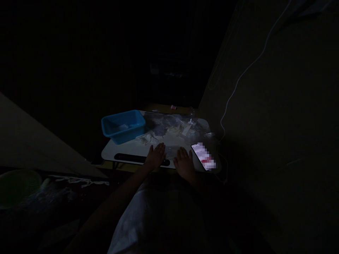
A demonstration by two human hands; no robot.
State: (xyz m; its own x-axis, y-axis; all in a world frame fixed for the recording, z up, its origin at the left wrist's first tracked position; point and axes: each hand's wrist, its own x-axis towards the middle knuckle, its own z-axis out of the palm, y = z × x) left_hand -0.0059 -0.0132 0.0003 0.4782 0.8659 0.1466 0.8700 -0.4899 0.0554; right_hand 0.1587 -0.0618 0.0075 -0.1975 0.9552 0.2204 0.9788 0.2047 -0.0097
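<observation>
On the near part of a small white table (132, 150), my left hand (156, 155) lies flat with its fingers stretched out. My right hand (184, 162) rests likewise, fingers extended, a short way to the right. Between the two lies a clear plastic bag (172, 151), whose edges my fingertips seem to touch. Just right of my right hand is a phone (202, 155) with its screen lit. A crumpled whitish cloth-like piece (145, 138) sits beyond my left hand. The room is dark, so fine detail is hard to make out.
A blue plastic basin (123, 127) stands at the table's back left. Several crumpled clear plastic bags (172, 121) cover the back of the table. A white cable (242, 76) hangs along the right wall. A green round basket (19, 187) is on the floor at left.
</observation>
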